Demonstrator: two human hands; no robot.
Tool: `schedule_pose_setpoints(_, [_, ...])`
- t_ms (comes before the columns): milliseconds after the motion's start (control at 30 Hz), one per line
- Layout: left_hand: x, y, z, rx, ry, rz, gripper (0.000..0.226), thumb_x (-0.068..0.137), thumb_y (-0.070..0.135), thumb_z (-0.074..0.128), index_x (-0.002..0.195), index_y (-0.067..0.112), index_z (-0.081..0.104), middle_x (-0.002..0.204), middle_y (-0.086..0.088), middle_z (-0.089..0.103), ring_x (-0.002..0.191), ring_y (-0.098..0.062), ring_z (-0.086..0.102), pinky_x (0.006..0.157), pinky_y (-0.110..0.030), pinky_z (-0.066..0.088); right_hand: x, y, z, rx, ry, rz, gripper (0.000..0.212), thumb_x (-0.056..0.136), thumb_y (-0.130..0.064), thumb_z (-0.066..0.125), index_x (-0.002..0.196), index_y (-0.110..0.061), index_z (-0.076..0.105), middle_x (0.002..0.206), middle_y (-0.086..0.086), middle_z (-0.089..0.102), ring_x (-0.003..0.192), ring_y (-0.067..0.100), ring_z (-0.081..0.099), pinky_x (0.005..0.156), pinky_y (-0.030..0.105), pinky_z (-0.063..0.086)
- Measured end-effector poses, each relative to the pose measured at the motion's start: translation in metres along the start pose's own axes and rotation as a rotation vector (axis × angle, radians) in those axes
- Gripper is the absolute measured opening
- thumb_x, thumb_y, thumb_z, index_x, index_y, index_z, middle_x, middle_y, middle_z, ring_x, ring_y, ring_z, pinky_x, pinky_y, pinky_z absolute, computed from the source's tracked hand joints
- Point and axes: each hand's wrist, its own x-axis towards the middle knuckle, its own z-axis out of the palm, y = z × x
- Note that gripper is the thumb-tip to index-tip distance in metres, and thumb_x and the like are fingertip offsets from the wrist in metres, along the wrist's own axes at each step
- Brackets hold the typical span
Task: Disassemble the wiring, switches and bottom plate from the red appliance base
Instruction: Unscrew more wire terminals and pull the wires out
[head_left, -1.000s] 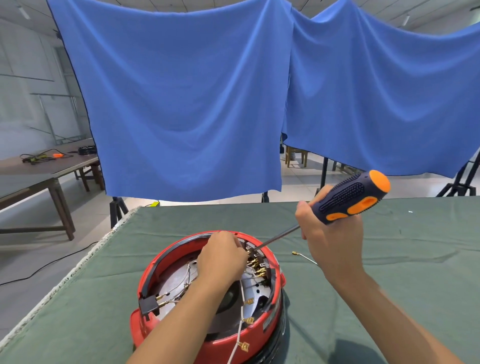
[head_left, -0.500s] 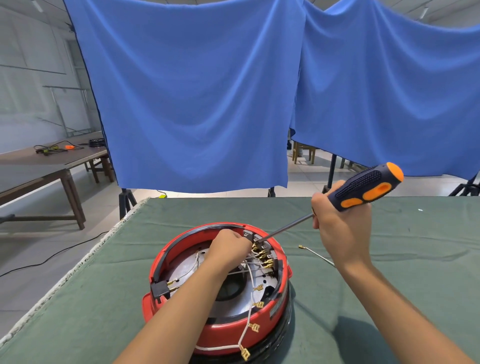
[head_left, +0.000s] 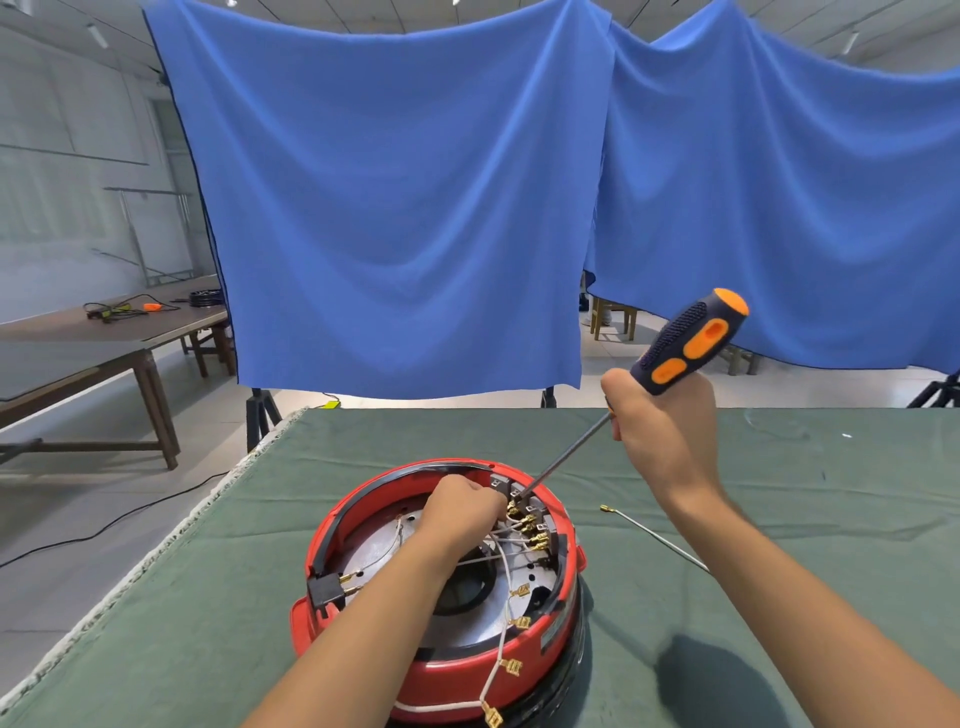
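The right hand (head_left: 662, 431) is wrapped tight round the dark, orange-patched handle of a screwdriver (head_left: 685, 340), which leans up and away while the thin shaft runs down and to the left, so the tip meets the row of switches (head_left: 524, 512) at the far right edge of the red appliance base (head_left: 452, 670). That slant looks chosen to get the blade in under the rim without the handle fouling the housing. The left hand (head_left: 462, 506) reaches into the open base with fingers curled down by the brass terminals just beside the tip; it seems to be pinching a wire or connector there, though the fingers hide exactly what they hold. It probably steadies the part against the pry. The base sits upside down near the front edge of the green worktop (head_left: 779, 519), its silver bottom plate (head_left: 379, 551) exposed and apparently not yet removed, with white wiring (head_left: 501, 566) looping across it and several brass-tipped leads already dangling free over the near wall. A black connector block (head_left: 324, 592) sits inside the left rim. One loose wire (head_left: 654, 538) lies apart on the cloth to the right, likely set aside as a removed piece. Blue drapes (head_left: 405, 208) hang behind the worktop.
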Motion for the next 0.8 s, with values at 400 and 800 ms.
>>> schedule_pose_setpoints(400, [0.003, -0.001, 0.0, 0.032, 0.007, 0.002, 0.008, 0.085, 0.012, 0.061, 0.077, 0.012, 0.063, 0.083, -0.009, 0.058, 0.082, -0.023, 0.054, 0.087, -0.037, 0.047, 0.039, 0.001, 0.017, -0.072, -0.112, 0.085, 0.029, 0.067, -0.024, 0.051, 0.064, 0.005, 0.044, 0.051, 0.006, 0.038, 0.05, 0.02, 0.037, 0.049, 0.026, 0.032])
schedule_pose_setpoints(800, [0.007, -0.003, 0.001, 0.046, 0.03, -0.01, 0.012, 0.082, 0.012, 0.061, 0.078, 0.005, 0.069, 0.082, -0.013, 0.064, 0.083, -0.026, 0.06, 0.086, -0.039, 0.05, 0.026, 0.029, 0.015, -0.016, 0.011, 0.151, 0.025, 0.065, -0.022, 0.054, 0.055, -0.002, 0.043, 0.041, -0.003, 0.039, 0.038, 0.015, 0.035, 0.036, 0.019, 0.029])
